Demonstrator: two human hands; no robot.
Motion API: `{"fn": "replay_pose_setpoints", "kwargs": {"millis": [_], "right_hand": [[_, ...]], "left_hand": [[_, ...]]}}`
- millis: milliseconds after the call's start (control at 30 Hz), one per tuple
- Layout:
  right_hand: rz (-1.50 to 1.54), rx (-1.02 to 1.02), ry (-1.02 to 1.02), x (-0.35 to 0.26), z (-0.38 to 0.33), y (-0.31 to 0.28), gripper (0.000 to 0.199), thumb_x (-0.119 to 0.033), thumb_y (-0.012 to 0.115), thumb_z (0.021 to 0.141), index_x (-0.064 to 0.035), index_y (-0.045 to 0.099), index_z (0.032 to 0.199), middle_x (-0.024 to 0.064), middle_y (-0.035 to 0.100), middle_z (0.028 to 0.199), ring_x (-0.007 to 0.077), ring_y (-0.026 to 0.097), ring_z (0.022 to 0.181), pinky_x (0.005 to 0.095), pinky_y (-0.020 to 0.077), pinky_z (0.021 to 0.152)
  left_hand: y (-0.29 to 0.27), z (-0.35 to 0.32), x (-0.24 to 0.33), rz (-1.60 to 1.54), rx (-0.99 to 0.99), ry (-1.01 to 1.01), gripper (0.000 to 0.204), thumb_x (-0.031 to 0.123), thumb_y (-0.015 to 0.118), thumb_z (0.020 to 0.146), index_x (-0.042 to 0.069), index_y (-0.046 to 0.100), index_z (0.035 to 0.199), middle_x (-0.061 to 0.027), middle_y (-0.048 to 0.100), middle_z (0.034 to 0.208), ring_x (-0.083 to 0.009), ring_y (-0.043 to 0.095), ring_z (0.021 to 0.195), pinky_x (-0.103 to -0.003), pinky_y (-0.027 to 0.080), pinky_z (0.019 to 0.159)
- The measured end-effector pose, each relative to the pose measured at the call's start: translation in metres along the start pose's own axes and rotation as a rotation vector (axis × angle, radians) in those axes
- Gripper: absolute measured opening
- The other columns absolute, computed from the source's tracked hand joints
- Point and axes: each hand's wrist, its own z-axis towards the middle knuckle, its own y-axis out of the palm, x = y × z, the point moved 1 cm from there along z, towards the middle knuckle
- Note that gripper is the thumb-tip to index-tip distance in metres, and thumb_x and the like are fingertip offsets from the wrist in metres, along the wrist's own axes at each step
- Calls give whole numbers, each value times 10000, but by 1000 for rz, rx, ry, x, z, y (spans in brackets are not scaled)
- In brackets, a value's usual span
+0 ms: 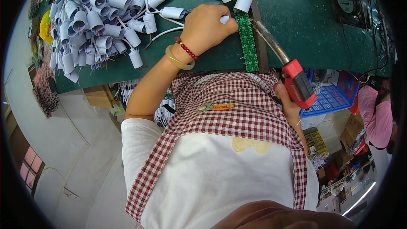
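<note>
Green circuit-board strip [249,44], with a soldering iron [280,54] tipped close to its right edge.
Just left of the strip, the left hand [207,27] has its fingers narrowed on a small white piece [224,19]; below and right of it, the right hand [289,101] holds the iron's red-and-black handle [300,83], most fingers hidden. Wired white lamp sockets [112,30] lie heaped left of the strip, one white socket [244,1] overlaps its upper part, and a black cooling fan [347,1] sits to its upper right.

Socket pile [96,21] left of circuit boards [249,44]
</note>
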Motion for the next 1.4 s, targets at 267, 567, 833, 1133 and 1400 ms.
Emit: {"fn": "replay_pose_setpoints", "kwargs": {"millis": [267, 567, 833, 1133, 1400], "right_hand": [[111, 43, 100, 0, -3, -2, 187, -24, 690, 788, 7, 621, 959, 57, 616, 847, 140, 575, 745, 287, 472, 658], [101, 10, -53, -1, 1, -2, 319, 46, 552, 833, 54, 476, 1143, 65, 534, 681, 103, 459, 560, 253, 410, 562], [127, 46, -98, 3, 5, -3, 297, 52, 527, 838, 60, 471, 1130, 79, 520, 641, 107, 442, 524, 264, 410, 544], [195, 96, -8, 3, 7, -5, 286, 62, 517, 843, 56, 471, 1126, 77, 527, 660, 98, 434, 541, 257, 407, 546], [17, -61, -39, -1, 6, 2, 181, -44, 706, 756, -17, 625, 915, 70, 612, 824, 148, 589, 695, 276, 470, 620]], "left_hand": [[0, 1, -1, 0, 1, 10, 272, 281, 611, 721, 19, 667, 768, -194, 594, 623, -352, 594, 584, -390, 465, 572], [1, -1, -2, -13, 14, 14, 260, 266, 610, 725, 14, 661, 763, -197, 596, 633, -355, 592, 586, -385, 466, 575], [-1, -3, -1, -26, 20, 32, 252, 255, 621, 744, 5, 652, 766, -196, 596, 632, -354, 597, 586, -375, 470, 572], [-6, -10, 3, 1, 29, 73, 254, 262, 625, 771, 9, 652, 785, -176, 618, 667, -334, 613, 609, -363, 478, 587], [1, -9, 2, 44, 74, 70, 198, 226, 599, 737, 40, 655, 771, -161, 614, 666, -341, 610, 623, -378, 472, 582]]}}
